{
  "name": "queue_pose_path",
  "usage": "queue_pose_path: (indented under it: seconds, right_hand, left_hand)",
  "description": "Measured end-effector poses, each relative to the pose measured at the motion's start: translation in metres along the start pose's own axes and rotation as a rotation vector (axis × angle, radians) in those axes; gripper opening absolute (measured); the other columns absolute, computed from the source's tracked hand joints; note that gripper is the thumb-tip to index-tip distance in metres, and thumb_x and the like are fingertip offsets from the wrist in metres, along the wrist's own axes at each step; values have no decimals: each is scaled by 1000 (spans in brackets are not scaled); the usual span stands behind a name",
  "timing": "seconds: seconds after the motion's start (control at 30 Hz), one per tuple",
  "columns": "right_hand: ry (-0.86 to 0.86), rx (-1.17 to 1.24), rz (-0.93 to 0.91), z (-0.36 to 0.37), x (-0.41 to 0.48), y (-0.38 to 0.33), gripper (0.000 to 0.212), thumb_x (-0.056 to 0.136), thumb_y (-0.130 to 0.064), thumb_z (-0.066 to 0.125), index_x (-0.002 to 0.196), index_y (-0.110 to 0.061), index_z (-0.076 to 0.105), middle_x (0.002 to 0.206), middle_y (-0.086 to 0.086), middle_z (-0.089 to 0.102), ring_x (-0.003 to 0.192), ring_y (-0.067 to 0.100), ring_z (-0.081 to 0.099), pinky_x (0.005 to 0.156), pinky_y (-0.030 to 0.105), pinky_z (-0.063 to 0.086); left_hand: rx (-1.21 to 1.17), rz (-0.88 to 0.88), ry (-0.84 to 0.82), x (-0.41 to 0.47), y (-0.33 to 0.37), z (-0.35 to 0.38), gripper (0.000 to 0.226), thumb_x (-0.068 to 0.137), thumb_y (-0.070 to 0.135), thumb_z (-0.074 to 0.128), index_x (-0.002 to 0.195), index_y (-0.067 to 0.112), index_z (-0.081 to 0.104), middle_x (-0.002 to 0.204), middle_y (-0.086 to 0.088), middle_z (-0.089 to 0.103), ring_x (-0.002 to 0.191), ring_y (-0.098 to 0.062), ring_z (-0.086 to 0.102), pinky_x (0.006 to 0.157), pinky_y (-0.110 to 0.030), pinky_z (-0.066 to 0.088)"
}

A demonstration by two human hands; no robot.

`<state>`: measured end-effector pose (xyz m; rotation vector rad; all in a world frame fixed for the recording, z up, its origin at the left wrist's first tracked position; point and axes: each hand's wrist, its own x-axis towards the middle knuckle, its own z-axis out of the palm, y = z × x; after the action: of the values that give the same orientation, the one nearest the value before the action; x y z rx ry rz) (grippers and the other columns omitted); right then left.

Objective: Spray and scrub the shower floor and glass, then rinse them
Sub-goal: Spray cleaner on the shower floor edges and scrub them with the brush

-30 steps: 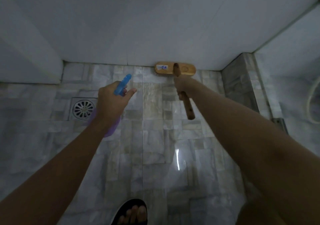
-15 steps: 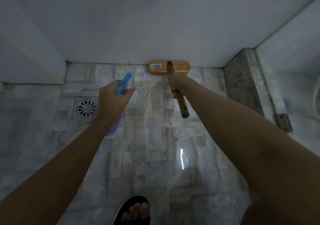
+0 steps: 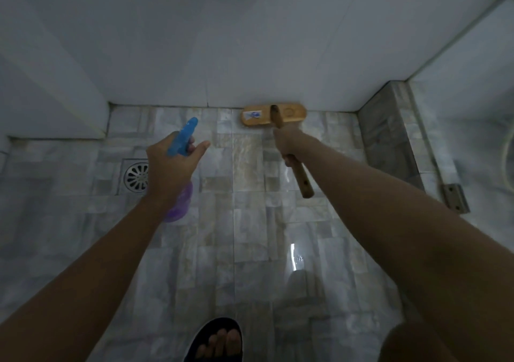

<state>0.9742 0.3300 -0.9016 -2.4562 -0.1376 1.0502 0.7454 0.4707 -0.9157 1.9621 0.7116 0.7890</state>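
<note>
My left hand (image 3: 169, 166) grips a spray bottle (image 3: 182, 139) with a blue trigger head and a purple body, its nozzle aimed at the far wall. My right hand (image 3: 289, 143) is closed around the wooden handle of a scrub brush (image 3: 274, 116). The brush's wooden head lies flat on the marble-tiled shower floor (image 3: 247, 222), against the base of the far white wall. The handle's end sticks out below my fist. At the right edge stands the shower glass (image 3: 472, 116).
A round metal floor drain (image 3: 136, 177) sits left of my left hand. A raised marble curb (image 3: 389, 139) and a metal hinge (image 3: 456, 197) border the floor on the right. My sandalled foot (image 3: 217, 342) is at the bottom. A white ledge juts in at left.
The brush head stays against the far wall, shifted only slightly sideways. My left hand keeps the bottle in about the same spot, with the forefinger stretched out a little more.
</note>
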Motion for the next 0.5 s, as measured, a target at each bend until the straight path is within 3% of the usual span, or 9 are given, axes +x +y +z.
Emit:
queue_pose_path:
  seconds: [0.1,0.17,0.3,0.4,0.47,0.5]
  right_hand:
    - [-4,22,-1,-7,-5,11,26,102,-32,41,99,-8,50,73,15,54,51,23,49,49,32,47]
    - [31,66,43,-31,-1,31,26,103,-31,42,89,-10,48,67,13,50,48,22,45,46,29,45]
    - [115,81,207,-69,13,51,18,103,-12,42,93,-2,54,73,17,54,55,27,52,64,41,52]
    - [114,63,121,-44,9,30,19,102,-10,42,88,-3,54,71,17,54,50,27,55,56,37,55]
    - [80,33,42,-19,3,14,20,102,-8,40,88,-3,54,69,15,54,45,25,56,48,31,53]
    - [60,34,16,-11,1,7,21,103,-10,40,95,1,57,72,16,56,52,27,59,54,34,54]
  left_hand:
    - [4,8,2,2,-3,1,26,87,28,79,88,5,66,75,-8,66,67,-19,63,69,-23,53]
    - [18,15,-5,0,-5,-1,26,87,30,79,91,7,68,78,-7,68,68,-18,65,69,-22,54]
    - [25,35,-28,-1,-6,-1,28,86,29,80,95,4,71,82,-5,70,69,-11,63,68,-15,52]
    - [29,32,-50,0,-6,2,28,85,27,81,96,3,71,83,-3,69,71,0,63,70,-10,49]
    - [25,15,-71,2,-6,5,29,84,28,81,96,3,71,83,-4,70,72,-6,65,70,-13,51]
    - [30,22,-79,3,-4,7,30,84,29,81,96,3,71,83,-5,71,71,-10,65,70,-15,51]
